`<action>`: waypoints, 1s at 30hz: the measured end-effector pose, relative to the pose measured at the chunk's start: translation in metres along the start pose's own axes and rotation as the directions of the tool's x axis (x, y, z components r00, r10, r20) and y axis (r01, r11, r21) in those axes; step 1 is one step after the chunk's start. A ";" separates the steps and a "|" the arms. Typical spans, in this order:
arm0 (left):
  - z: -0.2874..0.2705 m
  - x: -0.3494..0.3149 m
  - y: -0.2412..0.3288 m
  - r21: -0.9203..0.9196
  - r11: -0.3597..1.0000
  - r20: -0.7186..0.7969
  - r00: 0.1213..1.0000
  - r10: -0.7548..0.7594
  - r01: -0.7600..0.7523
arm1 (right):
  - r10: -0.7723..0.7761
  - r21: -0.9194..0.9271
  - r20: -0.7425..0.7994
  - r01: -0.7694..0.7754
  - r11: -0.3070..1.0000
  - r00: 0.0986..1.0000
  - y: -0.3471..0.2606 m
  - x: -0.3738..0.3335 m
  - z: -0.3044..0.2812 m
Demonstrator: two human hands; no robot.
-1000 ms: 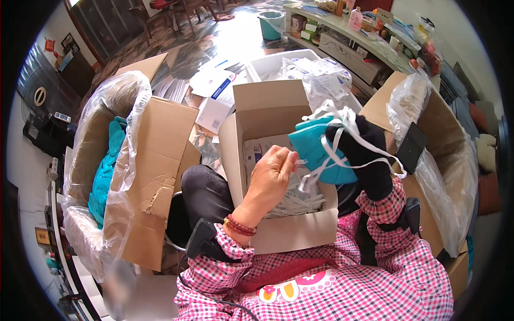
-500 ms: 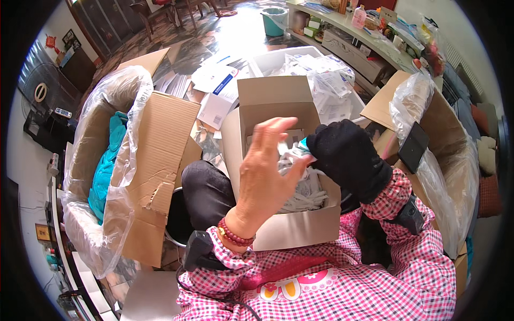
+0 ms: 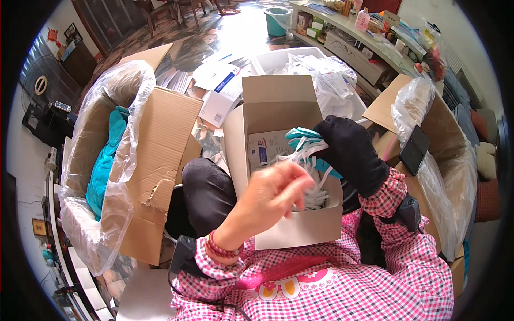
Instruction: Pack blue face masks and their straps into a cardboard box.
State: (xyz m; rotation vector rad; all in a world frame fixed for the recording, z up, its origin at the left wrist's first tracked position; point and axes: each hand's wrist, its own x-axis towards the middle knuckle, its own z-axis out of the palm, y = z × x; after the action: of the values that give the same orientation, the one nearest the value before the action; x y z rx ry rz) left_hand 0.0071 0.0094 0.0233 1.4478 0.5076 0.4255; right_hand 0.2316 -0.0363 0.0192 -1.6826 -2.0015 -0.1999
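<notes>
Teal masks (image 3: 301, 135), held by the right hand (image 3: 350, 152) over the open carton (image 3: 300, 234), are likely light and flexible; grip bodies, not white straps (image 3: 306, 151). The left hand (image 3: 278, 190) curls; contents cannot be determined.

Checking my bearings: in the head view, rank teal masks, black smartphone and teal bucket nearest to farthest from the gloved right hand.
1. Teal masks: in the gloved right hand.
2. Black smartphone: to its right.
3. Teal bucket: far ahead, on the floor.
</notes>
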 end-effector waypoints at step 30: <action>-0.024 0.018 -0.039 -0.341 0.933 0.086 0.992 -0.089 0.113 | -0.150 -0.026 0.074 0.152 0.988 0.986 -0.020 -0.004 -0.005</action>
State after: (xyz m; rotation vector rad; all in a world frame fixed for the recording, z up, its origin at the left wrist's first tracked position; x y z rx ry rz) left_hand 0.0070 0.0359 -0.0183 1.0878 0.4250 0.3602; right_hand 0.2147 -0.0462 0.0256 -1.5776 -2.1916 -0.2278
